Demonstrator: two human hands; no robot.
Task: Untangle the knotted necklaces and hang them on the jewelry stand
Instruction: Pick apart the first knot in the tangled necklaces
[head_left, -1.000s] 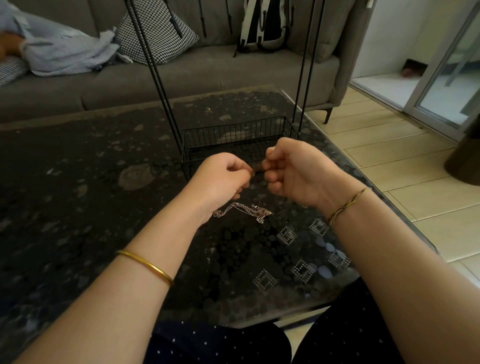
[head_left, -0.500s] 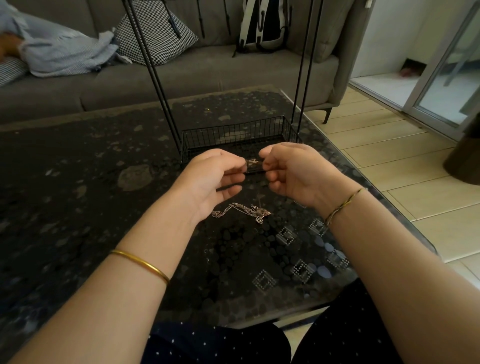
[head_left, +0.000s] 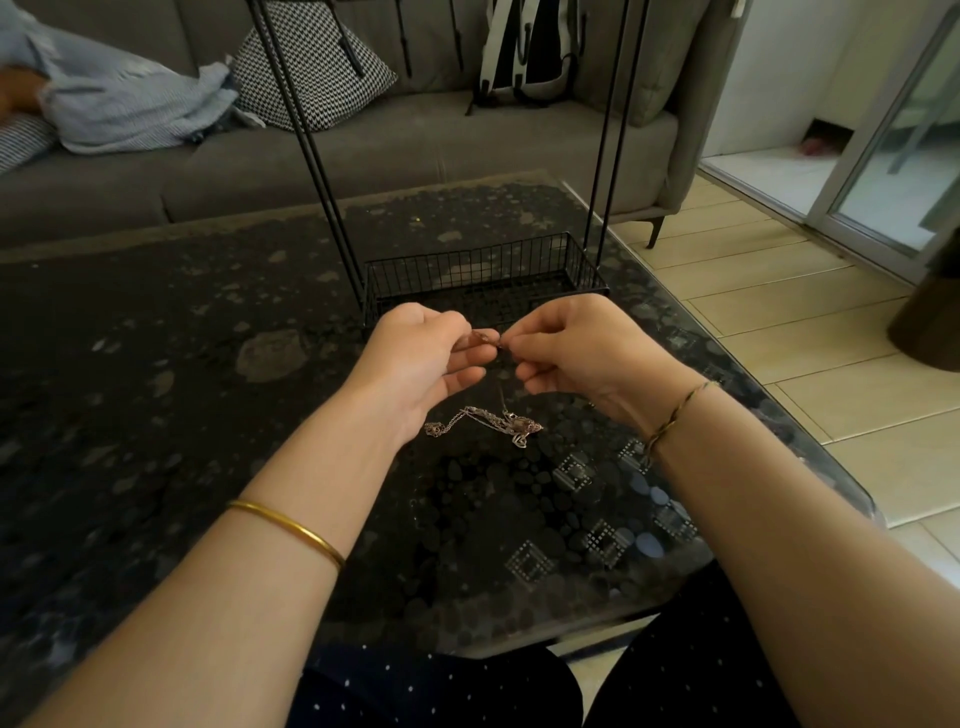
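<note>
Two hands are up just in front of the stand (head_left: 470, 266), whose wire basket sits on the counter (head_left: 156, 415) with thin black rods rising out of view. The left hand (head_left: 415, 358) and right hand (head_left: 582, 353) face each other, almost touching. A short bit of chain (head_left: 482, 338) runs between them — each grip is pinching it between thumb and forefinger, with the other fingers loosely curled below. A fine strand seems to drop from there to the tangle (head_left: 491, 423) of necklaces. The tangle lies on the counter on the near side of the stand, beneath the gap between the hands. How the strands cross in it is too small to make out. A gold bangle (head_left: 288, 530) circles the left forearm, and a braided bracelet (head_left: 675, 415) the right wrist. Behind the stand is a grey sofa (head_left: 415, 150) with a checked cushion (head_left: 311, 67) and a backpack (head_left: 524, 52) leaning on its back.
</note>
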